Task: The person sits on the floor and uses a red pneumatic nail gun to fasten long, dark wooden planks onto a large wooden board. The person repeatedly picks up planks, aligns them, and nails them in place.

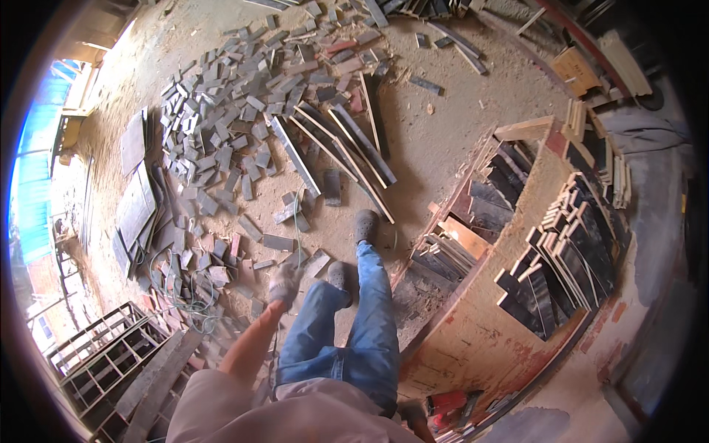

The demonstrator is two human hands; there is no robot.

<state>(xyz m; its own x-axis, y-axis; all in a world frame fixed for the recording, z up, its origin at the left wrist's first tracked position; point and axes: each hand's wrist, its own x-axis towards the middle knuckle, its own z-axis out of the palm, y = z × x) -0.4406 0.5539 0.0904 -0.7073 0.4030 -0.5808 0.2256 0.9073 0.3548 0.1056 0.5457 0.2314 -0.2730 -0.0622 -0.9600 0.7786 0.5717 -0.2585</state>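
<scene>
My left hand (283, 285), in a pale grey glove, is closed beside my left knee. A thin green strap (298, 229) runs up out of it in a loop over the ground, and a strand hangs below. The fingers are small and partly blurred. My right hand (412, 410) is low at the picture's bottom edge, mostly in shadow, next to a red power tool (447, 404). Whether it touches the tool or how its fingers lie cannot be made out. Long dark-faced wood strips (343, 151) lie on the ground ahead of my feet.
Many short dark board offcuts (221, 118) are heaped ahead and left. Bent sheets (136, 207) and a metal frame (111, 354) are at the left. A wooden bin (458, 332) on the right bears stacked strips (569, 258). Tangled green straps (185, 295) lie near the heap.
</scene>
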